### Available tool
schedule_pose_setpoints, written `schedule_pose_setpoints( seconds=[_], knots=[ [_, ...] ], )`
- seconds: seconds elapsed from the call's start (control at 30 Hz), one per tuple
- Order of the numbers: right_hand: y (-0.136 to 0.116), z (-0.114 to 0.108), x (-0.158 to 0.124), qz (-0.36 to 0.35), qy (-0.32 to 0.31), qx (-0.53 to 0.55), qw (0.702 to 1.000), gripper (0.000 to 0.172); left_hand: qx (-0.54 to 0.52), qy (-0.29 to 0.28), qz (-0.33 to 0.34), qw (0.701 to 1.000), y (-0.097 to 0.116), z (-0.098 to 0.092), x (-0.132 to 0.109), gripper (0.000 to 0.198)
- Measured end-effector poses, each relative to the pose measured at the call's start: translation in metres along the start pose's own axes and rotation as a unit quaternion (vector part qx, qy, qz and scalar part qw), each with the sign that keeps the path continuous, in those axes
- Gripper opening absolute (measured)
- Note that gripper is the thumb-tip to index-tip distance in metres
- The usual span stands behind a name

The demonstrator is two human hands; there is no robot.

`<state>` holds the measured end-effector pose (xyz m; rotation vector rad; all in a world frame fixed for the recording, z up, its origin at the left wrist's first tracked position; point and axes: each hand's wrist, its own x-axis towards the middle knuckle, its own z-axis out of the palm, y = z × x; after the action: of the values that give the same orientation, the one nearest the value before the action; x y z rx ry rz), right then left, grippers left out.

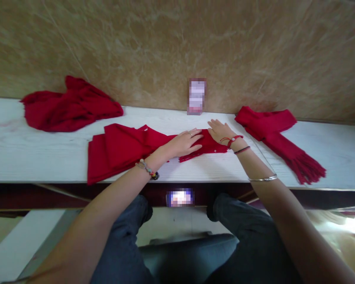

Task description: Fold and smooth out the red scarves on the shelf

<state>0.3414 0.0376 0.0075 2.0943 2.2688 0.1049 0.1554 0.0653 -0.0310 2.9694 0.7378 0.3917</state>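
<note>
A red scarf (121, 150) lies spread along the white table (32, 154) in front of me, partly folded at its left end. My left hand (185, 142) rests flat on the scarf's right part, fingers stretched out and pointing right. My right hand (221, 132) lies flat on the scarf's right end, fingers spread and pointing left, close to the left hand. Both wrists carry bracelets.
A crumpled red scarf (71, 106) sits at the back left of the table. A folded red scarf with a fringe (279, 136) lies at the right. A small blurred box (197, 96) stands against the brown marbled wall. My knees show below the table's edge.
</note>
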Motion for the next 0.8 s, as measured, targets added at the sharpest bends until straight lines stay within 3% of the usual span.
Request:
schedule_pose_setpoints(
  seconds=[0.1,0.23,0.4,0.5,0.57,0.63,0.73,0.8],
  knots=[
    [-0.004,0.012,-0.005,-0.043,0.024,-0.009,0.999,0.05,-0.006,0.001,-0.004,1.0,0.0,0.011,0.0,0.071],
    [0.005,0.03,-0.01,-0.05,0.018,0.001,0.999,0.051,-0.017,-0.008,-0.016,1.0,-0.003,0.019,-0.005,0.071],
    [0.04,0.033,0.0,-0.004,-0.056,0.043,0.998,0.054,-0.014,-0.046,-0.012,0.999,-0.005,0.015,-0.006,0.07],
    [0.067,0.03,0.009,-0.003,-0.089,0.046,0.995,0.054,-0.014,-0.038,-0.001,0.999,-0.006,0.012,-0.007,0.066],
    [0.081,0.026,0.012,-0.01,-0.07,0.05,0.996,0.054,-0.013,-0.012,-0.002,1.0,-0.005,0.009,-0.007,0.06],
    [0.085,0.022,0.013,-0.019,-0.011,0.065,0.998,0.054,-0.011,0.018,0.002,1.0,-0.004,0.007,-0.006,0.053],
    [0.068,0.02,0.01,-0.036,0.062,0.087,0.994,0.057,-0.01,0.035,0.017,0.999,-0.002,0.007,-0.004,0.05],
    [0.05,0.025,0.009,-0.048,0.052,0.091,0.993,0.057,-0.009,0.017,0.02,1.0,-0.002,0.008,-0.003,0.051]
  ],
)
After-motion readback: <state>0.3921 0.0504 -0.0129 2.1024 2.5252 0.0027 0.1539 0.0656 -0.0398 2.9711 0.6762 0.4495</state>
